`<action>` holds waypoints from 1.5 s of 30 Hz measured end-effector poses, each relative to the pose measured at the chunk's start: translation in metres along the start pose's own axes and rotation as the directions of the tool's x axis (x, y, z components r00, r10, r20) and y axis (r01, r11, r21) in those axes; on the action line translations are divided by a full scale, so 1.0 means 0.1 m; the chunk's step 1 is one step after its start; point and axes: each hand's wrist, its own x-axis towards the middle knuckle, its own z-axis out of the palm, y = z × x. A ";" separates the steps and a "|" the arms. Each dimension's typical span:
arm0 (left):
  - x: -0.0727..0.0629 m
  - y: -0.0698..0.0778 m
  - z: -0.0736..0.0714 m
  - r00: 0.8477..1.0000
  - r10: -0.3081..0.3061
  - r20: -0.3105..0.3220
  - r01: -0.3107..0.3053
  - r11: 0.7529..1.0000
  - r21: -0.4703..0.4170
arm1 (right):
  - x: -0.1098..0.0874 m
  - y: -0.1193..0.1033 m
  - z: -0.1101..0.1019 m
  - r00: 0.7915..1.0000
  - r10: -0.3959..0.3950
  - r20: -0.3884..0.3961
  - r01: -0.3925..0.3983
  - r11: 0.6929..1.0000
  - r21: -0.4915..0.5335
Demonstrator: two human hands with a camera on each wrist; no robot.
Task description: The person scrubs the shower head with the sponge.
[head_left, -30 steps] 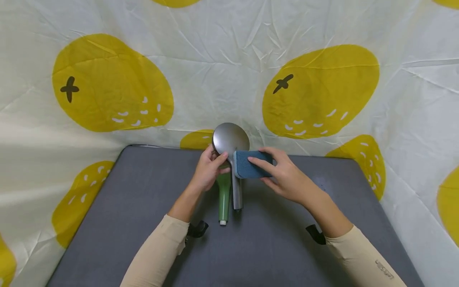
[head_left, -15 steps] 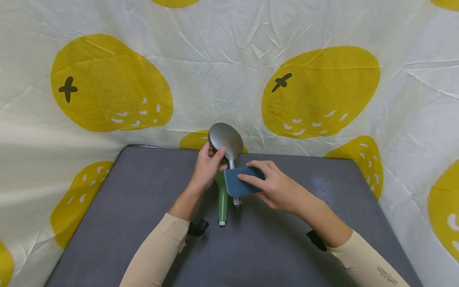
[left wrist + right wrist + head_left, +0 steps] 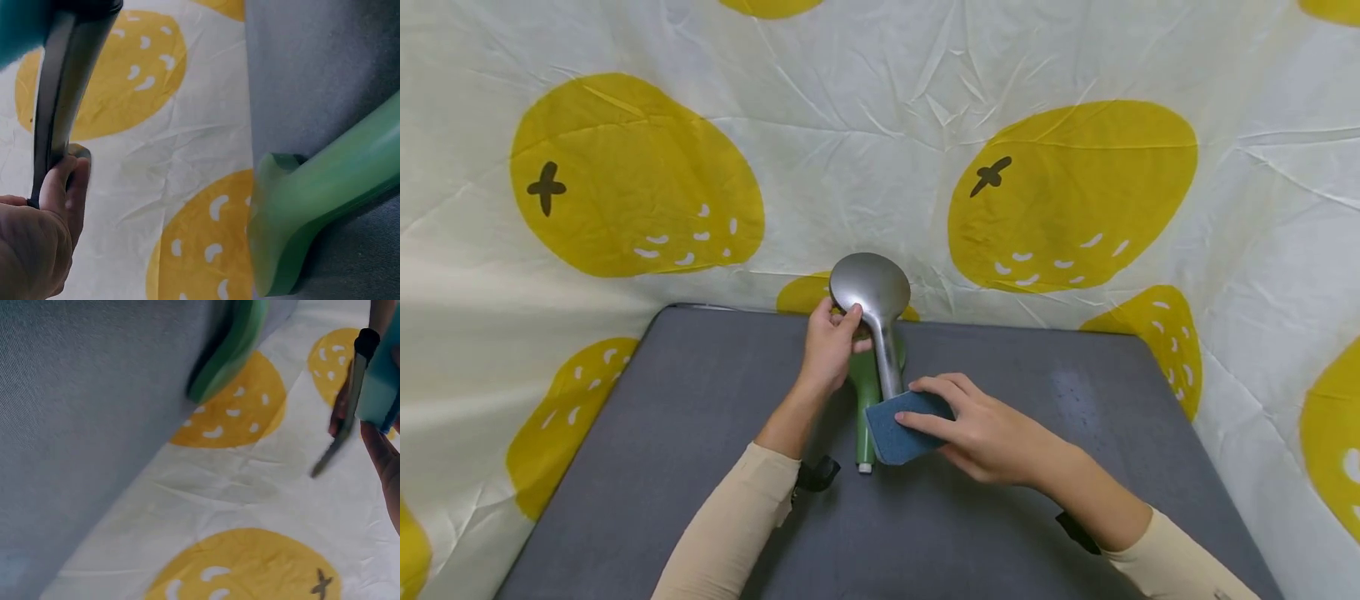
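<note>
Above the green shower head (image 3: 865, 404) on the bench (image 3: 722, 375), the left hand (image 3: 829, 350) grips the grey shower head (image 3: 871, 285) by its round end; the right hand (image 3: 985, 433) pinches a blue sponge (image 3: 901, 437) against its handle.

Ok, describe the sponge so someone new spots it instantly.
Find the grey table by the patterned curtain. Over it, the right hand holds the sponge, covering the lower end of the silver shower head in the head view. Unlike that and the green shower head, it is a flat-faced blue block.
</note>
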 end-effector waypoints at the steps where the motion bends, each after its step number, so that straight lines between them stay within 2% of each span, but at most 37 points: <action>1: 0.00 0.00 0.00 1.000 -0.004 -0.005 0.004 1.000 -0.002 | 0.00 0.02 0.02 1.000 0.003 -0.009 -0.003 1.000 0.014; 5: -0.03 0.01 0.03 1.000 -0.008 -0.012 0.008 1.000 -0.006 | 0.00 0.14 0.11 0.997 0.057 -0.054 -0.054 0.997 0.054; 10: -0.05 0.02 0.06 1.000 0.000 -0.008 -0.001 1.000 -0.029 | 0.04 0.32 0.21 0.981 0.134 -0.139 -0.123 0.988 0.088; 13: -0.05 0.03 0.07 1.000 -0.006 -0.009 0.006 0.999 -0.045 | 0.10 0.41 0.26 0.963 0.189 -0.192 -0.168 0.979 0.120; 17: -0.05 0.05 0.07 1.000 0.003 -0.016 -0.004 0.998 -0.057 | 0.18 0.52 0.28 0.928 0.277 -0.249 -0.248 0.958 0.143; 20: -0.05 0.06 0.07 1.000 0.023 -0.009 -0.024 0.998 -0.054 | 0.20 0.56 0.28 0.908 0.326 -0.263 -0.286 0.941 0.178; 22: -0.05 0.06 0.07 1.000 0.031 0.001 -0.031 0.998 -0.058 | 0.19 0.57 0.27 0.904 0.346 -0.251 -0.294 0.929 0.223; 24: -0.05 0.06 0.07 0.999 0.034 0.012 -0.033 0.997 -0.071 | 0.18 0.57 0.26 0.910 0.347 -0.227 -0.286 0.922 0.261; 26: -0.04 0.06 0.06 0.999 0.038 0.014 -0.037 0.995 -0.092 | 0.16 0.56 0.25 0.925 0.325 -0.198 -0.266 0.924 0.274; 30: 0.00 0.06 0.03 0.998 0.056 0.008 -0.054 0.988 -0.142 | 0.09 0.48 0.24 0.956 0.246 -0.157 -0.196 0.940 0.280; 33: 0.03 0.08 -0.01 0.997 0.071 0.004 -0.069 0.981 -0.184 | 0.02 0.39 0.28 0.970 0.199 -0.141 -0.152 0.946 0.287; 36: 0.06 0.09 -0.05 0.997 0.076 -0.005 -0.075 0.973 -0.217 | -0.05 0.30 0.32 0.973 0.177 -0.146 -0.125 0.943 0.309; 41: 0.07 0.09 -0.07 0.996 0.076 -0.035 -0.082 0.969 -0.232 | -0.15 0.15 0.31 0.969 0.198 -0.151 -0.137 0.931 0.338; 45: 0.06 0.09 -0.07 0.997 0.073 -0.036 -0.079 0.969 -0.235 | -0.15 0.09 0.21 0.967 0.223 -0.125 -0.184 0.947 0.265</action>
